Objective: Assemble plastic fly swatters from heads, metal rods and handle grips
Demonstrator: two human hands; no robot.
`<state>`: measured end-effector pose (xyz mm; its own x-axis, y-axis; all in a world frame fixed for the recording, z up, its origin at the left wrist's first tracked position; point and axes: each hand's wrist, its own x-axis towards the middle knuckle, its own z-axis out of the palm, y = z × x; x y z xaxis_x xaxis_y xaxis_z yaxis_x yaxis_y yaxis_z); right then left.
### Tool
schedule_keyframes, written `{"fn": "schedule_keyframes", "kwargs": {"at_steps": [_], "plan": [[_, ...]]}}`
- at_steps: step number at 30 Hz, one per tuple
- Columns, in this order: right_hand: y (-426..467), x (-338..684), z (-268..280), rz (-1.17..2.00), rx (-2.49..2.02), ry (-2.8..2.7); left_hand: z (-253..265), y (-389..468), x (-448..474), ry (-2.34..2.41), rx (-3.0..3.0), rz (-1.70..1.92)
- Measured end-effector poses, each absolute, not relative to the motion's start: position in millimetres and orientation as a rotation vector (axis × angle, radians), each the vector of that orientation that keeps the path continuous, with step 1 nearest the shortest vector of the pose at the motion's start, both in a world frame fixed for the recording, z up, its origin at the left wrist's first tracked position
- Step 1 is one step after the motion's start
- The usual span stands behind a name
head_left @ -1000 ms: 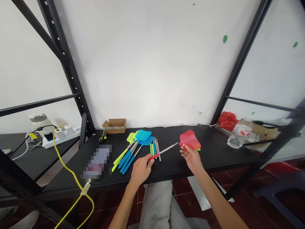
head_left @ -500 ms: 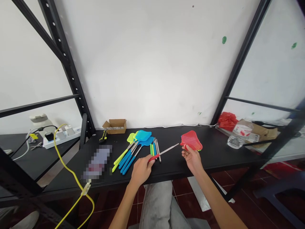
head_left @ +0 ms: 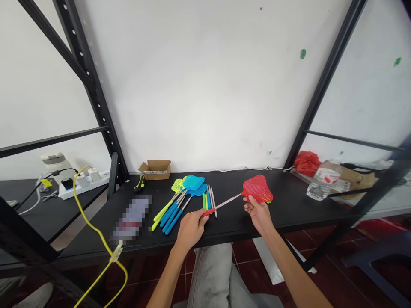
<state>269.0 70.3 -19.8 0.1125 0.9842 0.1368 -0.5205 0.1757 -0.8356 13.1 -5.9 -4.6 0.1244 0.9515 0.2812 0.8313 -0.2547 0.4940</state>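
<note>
My left hand [head_left: 192, 229] is closed round the red grip of a fly swatter handle [head_left: 227, 201], whose thin metal rod points up to the right. My right hand [head_left: 257, 212] pinches a red fly swatter head [head_left: 258, 188] near its neck. The rod's tip meets that neck; how deep it sits I cannot tell. A yellow-green edge peeks out under the red head. To the left lie several blue fly swatters [head_left: 171, 220] and yellow-green fly swatters [head_left: 158, 220] with heads on. Several loose handles [head_left: 210, 199] lie between them and my hands.
On the black table [head_left: 289, 205] are a small cardboard box [head_left: 156, 170], a yellow-and-black cutter [head_left: 139, 184] and a blurred-out flat object [head_left: 132, 219] with a yellow cable [head_left: 102, 241]. A water bottle [head_left: 323, 182] and a red bag [head_left: 306, 163] stand right, past a black post [head_left: 327, 81].
The gap between the rod's tip and the red head's neck has closed. The red head has shifted slightly left and turned a little. My left hand has barely moved.
</note>
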Motion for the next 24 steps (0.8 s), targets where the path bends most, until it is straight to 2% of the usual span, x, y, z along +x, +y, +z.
{"fn": "schedule_keyframes", "kwargs": {"at_steps": [7, 17, 24], "plan": [[70, 270, -19, 1.262, -0.691, -0.869, 1, -8, 14, 1.751, 2.151, 0.819], [72, 286, -22, 1.455, -0.625, -0.996, 3, -11, 8, 1.601, 2.136, 0.837], [69, 269, -18, 1.359, -0.737, -1.215, 3, -10, 9, 1.619, 2.156, 0.798]]}}
